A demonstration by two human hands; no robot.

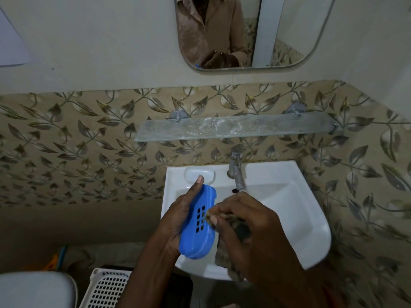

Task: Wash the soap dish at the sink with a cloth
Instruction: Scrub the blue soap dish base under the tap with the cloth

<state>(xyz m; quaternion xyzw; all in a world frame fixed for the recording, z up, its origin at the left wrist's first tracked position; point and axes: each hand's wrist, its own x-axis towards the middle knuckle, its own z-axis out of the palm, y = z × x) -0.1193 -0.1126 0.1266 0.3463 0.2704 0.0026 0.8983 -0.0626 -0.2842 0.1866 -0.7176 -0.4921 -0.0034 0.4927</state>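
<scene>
One white sink (295, 221) hung on the leaf-patterned tile wall (73, 150), with one rounded mirror (287, 30) above it and one glass shelf (233, 127) between the two; no brand, label or writing could be read on any of them. Low at the left stood one white perforated basket (106, 287) beside a white rounded fixture (33, 290). One chrome tap (236, 170) rose from the back ledge of the sink, next to a single moulded soap recess (209, 174). Two bare hands worked over the left side of the basin. The left hand (178, 216) had its grip closed round one blue soap dish (195, 232), cupping it from the left with a fingertip reaching past its far end, the dish tilted on edge so its slotted bottom faced right. The right hand (246, 230) had its grip bunched tight on one dark, mottled cloth (224, 256), thumb and fingertips pressing it against the dish's drain holes, while the rest of the cloth hung down to the front rim of the sink
</scene>
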